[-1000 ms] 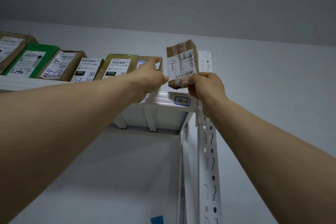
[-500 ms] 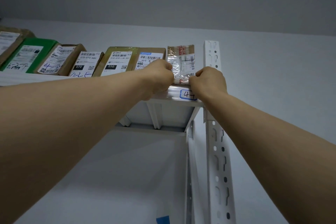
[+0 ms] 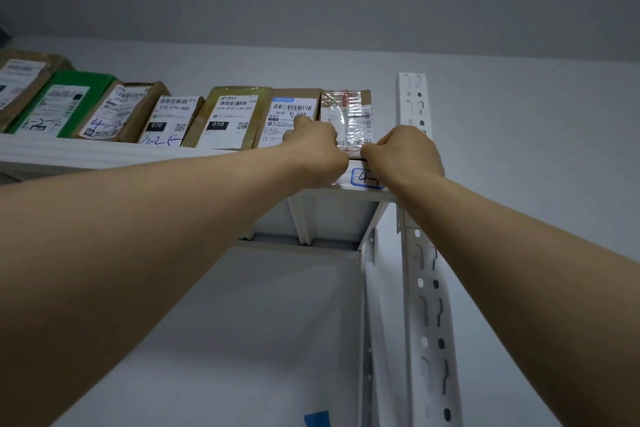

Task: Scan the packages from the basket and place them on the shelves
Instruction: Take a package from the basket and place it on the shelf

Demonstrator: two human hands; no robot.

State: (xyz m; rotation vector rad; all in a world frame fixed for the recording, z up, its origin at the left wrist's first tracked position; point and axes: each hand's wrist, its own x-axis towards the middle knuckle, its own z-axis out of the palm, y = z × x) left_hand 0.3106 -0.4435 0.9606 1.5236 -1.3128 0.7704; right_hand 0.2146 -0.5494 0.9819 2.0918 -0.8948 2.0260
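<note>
A small package (image 3: 346, 116), brown card wrapped in shiny clear tape with a white label, stands upright at the right end of the top shelf (image 3: 104, 152), just beside the white slotted post (image 3: 411, 97). On its left it touches a brown package with a blue-topped label (image 3: 294, 107).

The right hand (image 3: 405, 152) holds the small package at its lower right corner, with the fingers curled round the side and the thumb on the front. The left hand (image 3: 311, 146) sits at the lower left corner with its fingers bent. One fingertip lies on the neighbour's label and the thumb meets the taped edge, but I cannot tell whether it truly grips, since the hand's back hides this.

Further left along the shelf stand more packages in a row – one marked 010 (image 3: 232, 118), one marked 070 (image 3: 169, 121) and a green one (image 3: 59, 104). A blue-bordered tag (image 3: 363, 178) reading "4-" is stuck on the shelf edge below the hands.
</note>
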